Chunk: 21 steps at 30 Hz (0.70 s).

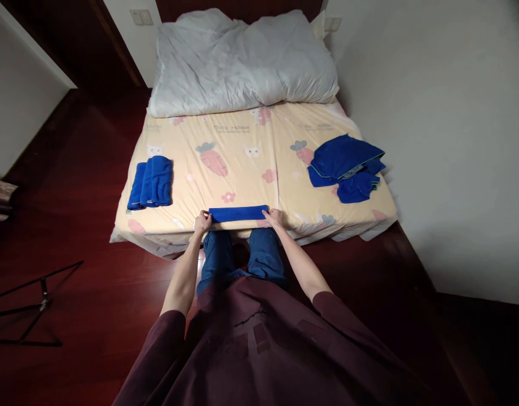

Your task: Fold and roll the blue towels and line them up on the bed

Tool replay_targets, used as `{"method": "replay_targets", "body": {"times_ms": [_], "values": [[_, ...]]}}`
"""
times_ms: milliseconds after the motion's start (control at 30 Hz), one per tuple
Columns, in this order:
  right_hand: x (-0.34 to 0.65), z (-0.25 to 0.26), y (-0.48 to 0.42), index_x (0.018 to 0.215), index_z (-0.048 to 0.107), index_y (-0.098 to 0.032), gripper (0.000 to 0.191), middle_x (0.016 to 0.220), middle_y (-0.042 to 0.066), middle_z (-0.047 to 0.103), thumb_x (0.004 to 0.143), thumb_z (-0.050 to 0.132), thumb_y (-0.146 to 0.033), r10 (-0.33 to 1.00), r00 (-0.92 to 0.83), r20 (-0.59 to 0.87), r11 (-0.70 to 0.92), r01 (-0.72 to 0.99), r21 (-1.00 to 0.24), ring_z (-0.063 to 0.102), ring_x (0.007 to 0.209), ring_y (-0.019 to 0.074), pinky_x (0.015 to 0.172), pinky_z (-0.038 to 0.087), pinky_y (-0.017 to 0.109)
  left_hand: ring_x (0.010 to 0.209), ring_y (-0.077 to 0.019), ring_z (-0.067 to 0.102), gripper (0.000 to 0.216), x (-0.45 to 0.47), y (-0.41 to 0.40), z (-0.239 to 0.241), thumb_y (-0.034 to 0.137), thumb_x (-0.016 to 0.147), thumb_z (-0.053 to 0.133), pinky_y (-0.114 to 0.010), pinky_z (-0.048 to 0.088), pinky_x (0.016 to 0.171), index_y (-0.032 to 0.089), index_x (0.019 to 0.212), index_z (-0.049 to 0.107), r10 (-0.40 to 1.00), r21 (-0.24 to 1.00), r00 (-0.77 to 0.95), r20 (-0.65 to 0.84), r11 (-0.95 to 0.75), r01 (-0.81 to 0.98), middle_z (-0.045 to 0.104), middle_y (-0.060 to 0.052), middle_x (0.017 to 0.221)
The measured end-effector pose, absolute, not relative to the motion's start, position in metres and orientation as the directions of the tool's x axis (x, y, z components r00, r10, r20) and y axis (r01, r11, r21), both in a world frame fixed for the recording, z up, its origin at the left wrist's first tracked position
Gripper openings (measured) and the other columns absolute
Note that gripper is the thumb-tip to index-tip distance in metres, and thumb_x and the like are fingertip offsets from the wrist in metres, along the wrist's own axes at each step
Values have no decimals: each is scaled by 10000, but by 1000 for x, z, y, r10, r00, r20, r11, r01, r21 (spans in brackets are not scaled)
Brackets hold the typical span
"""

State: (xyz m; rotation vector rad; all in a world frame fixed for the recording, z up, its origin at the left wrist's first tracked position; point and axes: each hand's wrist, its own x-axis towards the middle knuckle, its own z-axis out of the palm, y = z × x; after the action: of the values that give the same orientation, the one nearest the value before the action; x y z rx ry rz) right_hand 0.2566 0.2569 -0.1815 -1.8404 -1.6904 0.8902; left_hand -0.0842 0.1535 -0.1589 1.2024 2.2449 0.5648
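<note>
Blue cloth between hands, grip likely

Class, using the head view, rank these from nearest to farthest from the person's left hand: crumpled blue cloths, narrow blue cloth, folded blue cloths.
1. Narrow blue cloth: its left end is in the left hand.
2. Folded blue cloths: left side of the bed.
3. Crumpled blue cloths: right side.
</note>
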Motion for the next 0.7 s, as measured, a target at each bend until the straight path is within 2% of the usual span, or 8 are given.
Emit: {"method": "replay_targets", "body": {"times_ms": [67, 133, 200, 267, 333, 433, 567, 700], "values": [[251, -176, 249, 907, 705, -208, 243, 867, 126, 732, 885, 612, -431, 997, 49, -54, -72, 731, -679, 684, 958, 296, 850, 555, 395, 1258, -397, 612, 393, -73, 149, -153, 368, 991, 457, -563, 499, 1003, 134, 1264, 614, 846, 544, -509, -161, 506, 669, 722, -254, 1182], [243, -168, 239, 1194, 679, -161, 349, 1185, 194, 704, 945, 528, -354, 997, 33, 71, 17, 796, -605, 620, 1180, 331, 1015, 507, 491, 1375, -399, 513, 456, -55, 143, -146, 341, 1010, 401, -590, 442, 1082, 128, 1374, 572, 876, 479, -481, 13, 417, 772, 630, -263, 1365], [229, -159, 227, 1401, 582, -148, 455, 1463, 206, 561, 988, 449, -285, 982, -75, 171, 153, 847, -509, 501, 1363, 348, 1137, 402, 561, 1474, -369, 411, 510, -33, 138, -141, 324, 1025, 365, -567, 360, 1183, 136, 1474, 517, 937, 397, -311, 157, 228, 889, 498, -223, 1542], [212, -153, 215, 1514, 499, -176, 511, 1610, 155, 428, 1021, 395, -263, 938, -274, 211, 341, 838, -426, 378, 1488, 327, 1222, 296, 568, 1551, -331, 301, 552, -10, 134, -139, 333, 1034, 363, -527, 262, 1262, 150, 1546, 459, 981, 346, -65, 182, -2, 938, 380, -164, 1646], [193, -151, 206, 1561, 456, -199, 531, 1659, 101, 374, 1045, 364, -279, 858, -478, 189, 513, 773, -373, 287, 1556, 279, 1280, 214, 525, 1589, -305, 214, 587, 9, 134, -143, 341, 1032, 373, -508, 187, 1297, 148, 1584, 413, 986, 328, 93, 142, -135, 935, 315, -137, 1684], [173, -156, 198, 1602, 400, -184, 560, 1682, 84, 338, 1058, 345, -305, 773, -628, 86, 614, 707, -351, 238, 1586, 238, 1310, 157, 489, 1606, -286, 150, 622, 23, 138, -153, 315, 1012, 379, -522, 130, 1306, 132, 1607, 372, 992, 327, 107, 72, -125, 937, 298, -142, 1687], [179, -167, 205, 1633, 333, -164, 600, 1705, 95, 269, 1067, 355, -361, 767, -640, 42, 614, 712, -340, 201, 1601, 226, 1316, 135, 478, 1608, -285, 146, 638, 11, 141, -163, 306, 993, 403, -520, 99, 1309, 145, 1610, 374, 996, 353, 68, 61, -85, 932, 266, -131, 1699], [210, -172, 217, 1634, 326, -137, 609, 1711, 105, 232, 1075, 349, -380, 794, -607, 43, 581, 735, -348, 181, 1606, 222, 1322, 109, 467, 1601, -301, 175, 679, -18, 136, -164, 336, 989, 432, -508, 91, 1310, 100, 1619, 337, 996, 418, -50, 78, 12, 908, 248, -154, 1700]]}}
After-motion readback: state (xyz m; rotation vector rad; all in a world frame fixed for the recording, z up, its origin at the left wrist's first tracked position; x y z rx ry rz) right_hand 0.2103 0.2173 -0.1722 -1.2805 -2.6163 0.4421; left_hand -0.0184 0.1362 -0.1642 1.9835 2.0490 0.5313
